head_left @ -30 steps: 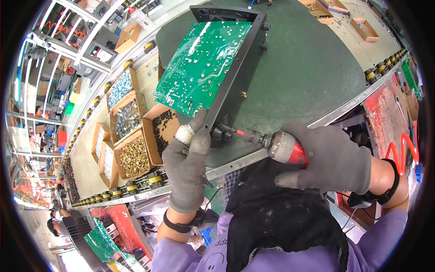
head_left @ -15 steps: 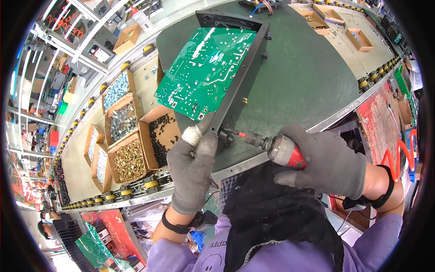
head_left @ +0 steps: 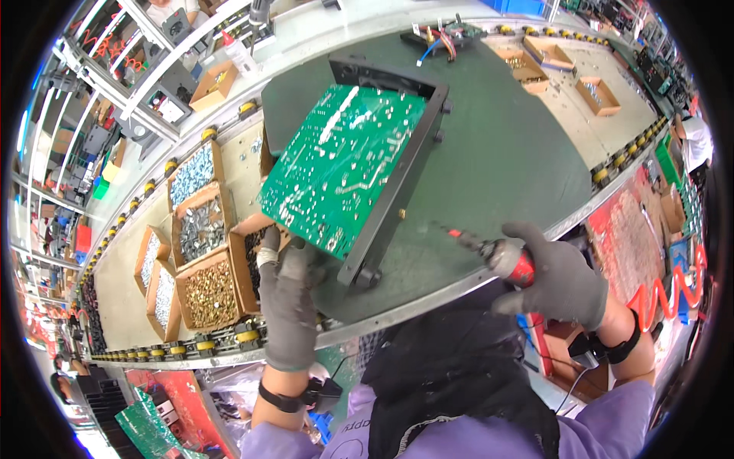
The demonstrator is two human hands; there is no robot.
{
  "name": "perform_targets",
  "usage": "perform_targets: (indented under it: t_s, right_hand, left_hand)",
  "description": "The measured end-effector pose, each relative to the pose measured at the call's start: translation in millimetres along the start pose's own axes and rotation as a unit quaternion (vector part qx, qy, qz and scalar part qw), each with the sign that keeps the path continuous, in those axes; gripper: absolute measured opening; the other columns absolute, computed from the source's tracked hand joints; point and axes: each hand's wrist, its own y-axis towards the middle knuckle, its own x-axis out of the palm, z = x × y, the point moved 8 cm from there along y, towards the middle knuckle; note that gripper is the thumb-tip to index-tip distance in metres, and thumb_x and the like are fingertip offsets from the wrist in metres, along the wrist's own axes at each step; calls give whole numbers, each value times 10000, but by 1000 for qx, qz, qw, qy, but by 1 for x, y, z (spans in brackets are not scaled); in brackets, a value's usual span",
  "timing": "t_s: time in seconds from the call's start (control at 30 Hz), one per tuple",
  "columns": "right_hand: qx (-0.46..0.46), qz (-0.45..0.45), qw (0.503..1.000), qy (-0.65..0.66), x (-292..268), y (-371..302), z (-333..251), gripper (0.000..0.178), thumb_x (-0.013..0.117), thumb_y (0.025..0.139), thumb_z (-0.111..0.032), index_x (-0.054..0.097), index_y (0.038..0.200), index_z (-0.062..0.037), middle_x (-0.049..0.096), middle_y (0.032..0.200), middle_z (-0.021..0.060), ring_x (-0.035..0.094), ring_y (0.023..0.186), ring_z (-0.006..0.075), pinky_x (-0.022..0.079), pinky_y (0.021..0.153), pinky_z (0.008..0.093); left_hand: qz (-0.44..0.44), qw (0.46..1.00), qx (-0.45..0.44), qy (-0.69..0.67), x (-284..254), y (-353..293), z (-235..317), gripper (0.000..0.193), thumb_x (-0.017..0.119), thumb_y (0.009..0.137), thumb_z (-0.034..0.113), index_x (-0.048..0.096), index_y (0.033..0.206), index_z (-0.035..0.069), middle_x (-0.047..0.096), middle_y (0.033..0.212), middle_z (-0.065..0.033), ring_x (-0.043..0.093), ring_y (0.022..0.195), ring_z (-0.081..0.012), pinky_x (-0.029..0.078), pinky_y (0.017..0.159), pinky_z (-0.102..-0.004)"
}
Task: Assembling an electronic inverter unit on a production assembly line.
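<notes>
My left hand point(head_left: 290, 306), in a grey glove with a white wrap on one finger, reaches over the box of black screws point(head_left: 252, 249). Its fingers are stretched and apart, close to the lower left corner of the green circuit board point(head_left: 348, 164). That board lies solder side up against a black metal panel point(head_left: 394, 183), which has round black feet or knobs along its outer side. My gloved right hand point(head_left: 566, 279) is closed round a red and grey power screwdriver point(head_left: 508, 260). The bit points left toward the panel, apart from it.
Cardboard boxes of brass-coloured screws point(head_left: 210, 294), metal clips point(head_left: 200, 229) and bluish screws point(head_left: 193, 174) stand at left. A wired part point(head_left: 443, 38) lies at the far edge of the green work surface point(head_left: 505, 153). A red coiled hose point(head_left: 673, 287) hangs at right.
My left hand has let go of the panel's near corner and moved left to the black screws. The screwdriver has drawn back right, off the panel. Board and panel sit slightly lower in view.
</notes>
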Motion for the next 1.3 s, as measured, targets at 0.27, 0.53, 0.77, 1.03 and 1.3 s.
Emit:
perform_targets:
  t_s: [0.27, 0.53, 0.77, 1.03, 1.3]
  right_hand:
    - [236, 358, 903, -36, -60, -47, 251, 544, 707, 898, -434, 526, 1332, -161, 719, 1000, 255, 695, 941, 476, 515, 773, 547]
    - [423, 337, 800, -262, -68, -126, 354, 528, 688, 906, -416, 536, 1337, -152, 681, 1184, 214, 641, 1106, 441, 516, 874, 542]
    - [245, 448, 818, -263, -97, -64, 285, 539, 719, 909, -305, 557, 1374, -87, 583, 1313, 153, 518, 1274, 386, 451, 1040, 513]
    - [-94, 446, 884, -105, -99, 45, 127, 624, 737, 917, -408, 569, 1353, 6, 616, 1212, 187, 608, 1123, 358, 490, 972, 435]
    - [-310, 232, 896, 215, -41, 110, -25, 687, 718, 919, -549, 576, 1351, -34, 641, 1205, 176, 649, 1054, 315, 539, 873, 410]
  left_hand:
    - [-172, 953, -77, -238, 45, 45, -6, 732, 658, 1001, 460, 415, 1530, 16, 542, 1496, -153, 574, 1332, -296, 462, 1145, -451]
    - [-148, 963, -48, -221, 53, 53, 13, 684, 694, 949, 320, 457, 1486, -32, 586, 1434, -208, 623, 1283, -327, 520, 1100, -458]
    - [4, 987, 9, -157, 6, 51, 47, 614, 716, 910, 245, 527, 1406, -64, 659, 1320, -214, 699, 1142, -351, 586, 1005, -484]
    - [150, 965, 204, -71, 34, 16, 92, 429, 670, 979, 88, 569, 1386, -1, 641, 1237, -72, 620, 1094, -186, 516, 938, -334]
    - [-134, 989, 59, 13, 162, 14, 11, 550, 681, 974, 97, 483, 1478, 0, 568, 1236, -54, 549, 1081, -117, 481, 869, -292]
